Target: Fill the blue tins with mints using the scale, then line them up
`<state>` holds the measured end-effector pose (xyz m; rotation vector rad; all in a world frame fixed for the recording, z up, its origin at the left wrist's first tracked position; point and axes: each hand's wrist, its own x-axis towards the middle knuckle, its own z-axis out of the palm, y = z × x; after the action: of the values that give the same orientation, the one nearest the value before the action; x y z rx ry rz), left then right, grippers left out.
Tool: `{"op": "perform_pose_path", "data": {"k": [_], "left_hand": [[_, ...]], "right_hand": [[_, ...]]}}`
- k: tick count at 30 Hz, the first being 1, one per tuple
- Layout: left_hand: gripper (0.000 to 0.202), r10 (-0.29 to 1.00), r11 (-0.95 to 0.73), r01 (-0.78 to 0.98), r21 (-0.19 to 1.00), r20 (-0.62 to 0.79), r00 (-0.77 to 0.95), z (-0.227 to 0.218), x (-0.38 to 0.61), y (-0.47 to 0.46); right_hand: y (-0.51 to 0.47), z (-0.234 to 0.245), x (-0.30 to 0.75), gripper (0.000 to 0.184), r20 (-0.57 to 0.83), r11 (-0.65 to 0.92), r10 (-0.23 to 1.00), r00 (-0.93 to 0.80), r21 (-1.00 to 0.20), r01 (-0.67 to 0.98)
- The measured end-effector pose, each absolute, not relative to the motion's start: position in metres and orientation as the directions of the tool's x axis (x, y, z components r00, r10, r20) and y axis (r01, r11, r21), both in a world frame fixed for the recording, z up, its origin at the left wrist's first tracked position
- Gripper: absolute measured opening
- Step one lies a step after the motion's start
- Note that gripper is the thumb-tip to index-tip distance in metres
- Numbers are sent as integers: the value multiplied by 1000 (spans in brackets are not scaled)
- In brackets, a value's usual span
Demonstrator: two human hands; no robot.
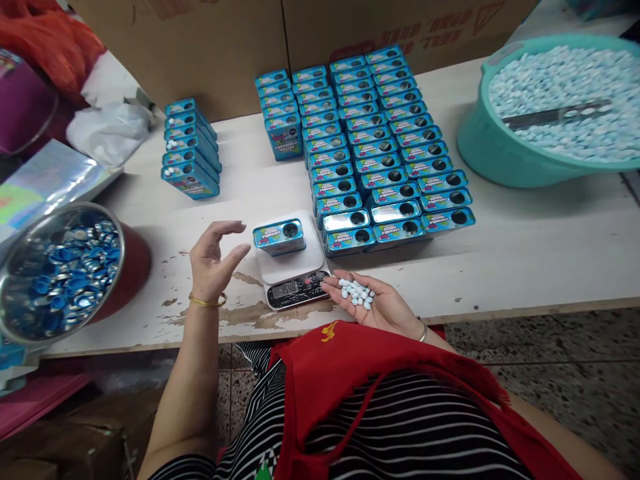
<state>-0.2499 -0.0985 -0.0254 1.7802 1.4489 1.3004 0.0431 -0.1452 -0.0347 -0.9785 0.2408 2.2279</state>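
Observation:
A small blue candy tin [279, 239] with a round hole in its top stands on the white kitchen scale [320, 257]. Just left of that tin is my left hand [216, 260], thumb and fingers apart in a C shape, with nothing in it and not touching the tin. My right hand [393, 310] is turned palm up at the scale's lower right corner, its fingertips by the display. A small heap of pale blue candies [356, 293] rests on that palm and fingers.
Rows of blue tins [370, 153] stand right of the scale, a shorter row [190, 173] at left, with candies on some tops. A teal tub [475, 143] of candies is far right. A metal bowl [127, 267] of blue caps is left. Cardboard boxes [200, 60] back the table.

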Motion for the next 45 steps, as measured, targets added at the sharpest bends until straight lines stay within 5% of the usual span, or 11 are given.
{"op": "perform_pose_path", "data": {"k": [4,9,12,15,25,30,33,37,42,45], "left_hand": [[36,941,-301,483,822,339,10,-28,-247,-96],[62,932,-363,596,716,286,224,-20,-235,-93],[44,915,-403,711,576,254,313,-11,-238,-76],[35,912,-349,812,468,367,180,-10,-254,-33],[36,885,-388,840,380,409,224,-41,-243,115],[46,837,-258,919,297,544,59,-34,-261,91],[44,772,-33,979,203,627,-104,-25,-298,60],[36,805,259,965,43,542,-241,-25,-341,27],[8,903,97,994,-54,424,-65,-17,-344,7],[15,915,-63,998,-32,397,70,5,-317,-14]], "right_hand": [[-145,-35,43,25,-718,-757,504,-481,-98,-646],[-145,-35,39,24,-735,-752,494,-465,-92,-653],[-146,-36,33,21,-750,-760,465,-470,-66,-647],[-145,-39,27,17,-732,-754,476,-487,-55,-654],[-136,-46,29,20,-718,-709,513,-471,-45,-704],[-135,-48,31,21,-735,-733,455,-503,11,-680],[-135,-51,30,21,-736,-757,415,-535,46,-652],[-137,-52,27,23,-701,-786,415,-581,46,-616],[-141,-42,29,21,-703,-783,454,-548,-21,-622],[-145,-35,33,20,-721,-770,472,-507,-57,-635]]}}
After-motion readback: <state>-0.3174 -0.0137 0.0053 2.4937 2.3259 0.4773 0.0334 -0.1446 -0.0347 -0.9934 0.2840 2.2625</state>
